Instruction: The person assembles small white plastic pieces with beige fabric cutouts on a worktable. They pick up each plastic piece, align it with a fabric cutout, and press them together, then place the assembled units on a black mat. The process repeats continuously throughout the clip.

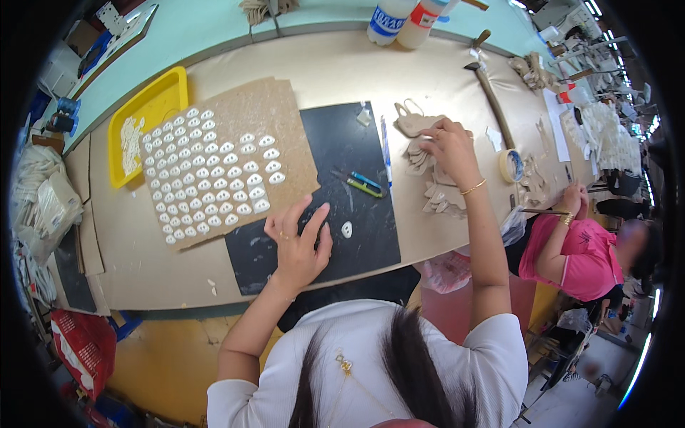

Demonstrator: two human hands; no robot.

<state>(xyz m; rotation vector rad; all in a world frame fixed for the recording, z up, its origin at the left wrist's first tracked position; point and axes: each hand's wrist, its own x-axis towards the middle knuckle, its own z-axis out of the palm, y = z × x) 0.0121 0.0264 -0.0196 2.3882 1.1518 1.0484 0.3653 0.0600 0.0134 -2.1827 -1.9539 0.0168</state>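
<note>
My left hand (300,246) hovers over the near edge of a black mat (342,150), its fingers spread and nothing in them. A small white oval piece with dark holes (347,229) lies on the mat to its right. Farther right, my right hand (451,148) has its fingers closed at the edge of a beige eared cutout (412,123), above a loose pile of similar beige cutouts (444,196). Left of the mat, a brown cardboard sheet (250,107) carries rows of the same white oval pieces (195,153).
A yellow tray (184,85) holds white bits at the left. Pens (365,184) lie on the mat. A tape roll (510,165) and a hammer (492,100) are right of the pile. Bottles (389,21) stand at the back. A co-worker in pink (564,250) sits at the right.
</note>
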